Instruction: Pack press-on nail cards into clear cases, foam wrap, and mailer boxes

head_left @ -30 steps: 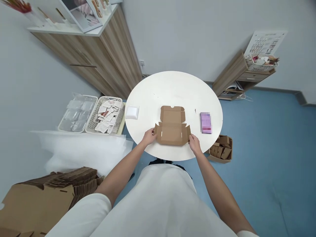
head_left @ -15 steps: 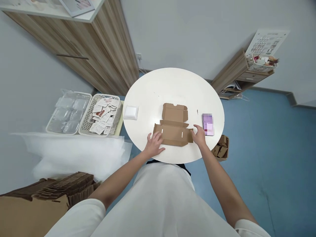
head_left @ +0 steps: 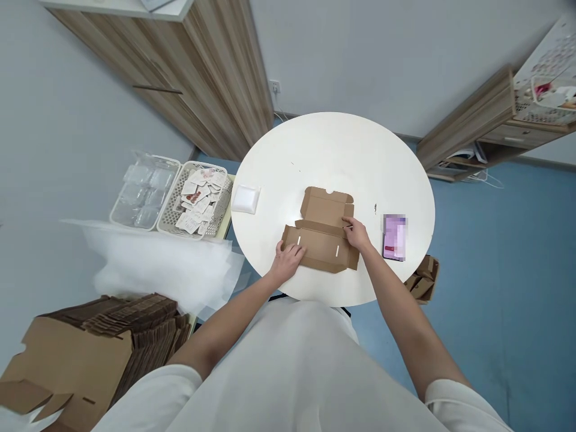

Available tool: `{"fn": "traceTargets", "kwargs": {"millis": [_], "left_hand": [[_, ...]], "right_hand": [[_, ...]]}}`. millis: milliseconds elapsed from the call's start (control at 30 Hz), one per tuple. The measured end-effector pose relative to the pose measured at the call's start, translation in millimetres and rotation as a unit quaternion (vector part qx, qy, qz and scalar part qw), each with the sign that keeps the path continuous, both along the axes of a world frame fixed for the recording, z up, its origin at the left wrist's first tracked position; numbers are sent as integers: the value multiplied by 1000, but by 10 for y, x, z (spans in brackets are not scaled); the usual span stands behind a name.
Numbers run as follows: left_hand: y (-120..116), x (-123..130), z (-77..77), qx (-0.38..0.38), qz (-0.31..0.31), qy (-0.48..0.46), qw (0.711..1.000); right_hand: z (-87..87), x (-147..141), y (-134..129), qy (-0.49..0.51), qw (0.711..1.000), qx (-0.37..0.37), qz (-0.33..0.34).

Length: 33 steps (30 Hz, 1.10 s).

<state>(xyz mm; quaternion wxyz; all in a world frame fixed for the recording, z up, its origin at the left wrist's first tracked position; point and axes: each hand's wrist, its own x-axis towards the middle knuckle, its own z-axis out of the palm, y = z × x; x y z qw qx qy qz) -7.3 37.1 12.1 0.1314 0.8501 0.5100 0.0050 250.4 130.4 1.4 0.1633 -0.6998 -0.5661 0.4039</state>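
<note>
Carton [head_left: 318, 247]: brown, unfolded, lying open on the counter, its lower panel nearest the person, its upper panel farther off, a raised narrow strip between.
Slits: two short white ones in the lower panel, one toward each end.
Left hand [head_left: 288, 263]: on the carton's lower panel at its left end, fingers somewhat spread, thumb apart from them.
Right hand [head_left: 357, 234]: at the right end of the strip between the panels, fingers bent; whether they pinch the cardboard, I cannot tell.
Counter [head_left: 333, 150]: round, white.
White packet [head_left: 245, 198]: near the counter's left edge, well apart from the carton.
Purple item [head_left: 395, 237]: flat, rectangular, partly blurred, right of the right hand, not touching it.
Basket [head_left: 167, 221]: white, perforated, left of the counter, holding printed cards [head_left: 198, 201].
Cardboard stack [head_left: 76, 354]: at lower left, beside white sheets [head_left: 166, 258].
</note>
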Motion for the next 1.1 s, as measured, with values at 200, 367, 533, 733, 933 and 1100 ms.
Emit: {"fn": "traceTargets", "kwargs": {"millis": [200,367,533,733,933,1100], "left_hand": [[224,114,164,-5,6,29,1000],[429,178,217,-28,-7,75,997],[498,166,163,-27,-47,76,996],[466,125,133,-30,-52,45,997],[357,84,131,-16,-46,46,998],[260,48,150,-4,-53,38,998]], "right_hand": [[50,-28,-110,-18,998,36,49],[119,-22,-247,-22,995,64,74],[119,-74,-433,-9,994,53,94],[189,-216,-617,-99,989,59,96],[343,-442,-879,-226,943,121,211],[246,-593,-973,-290,912,75,280]]}}
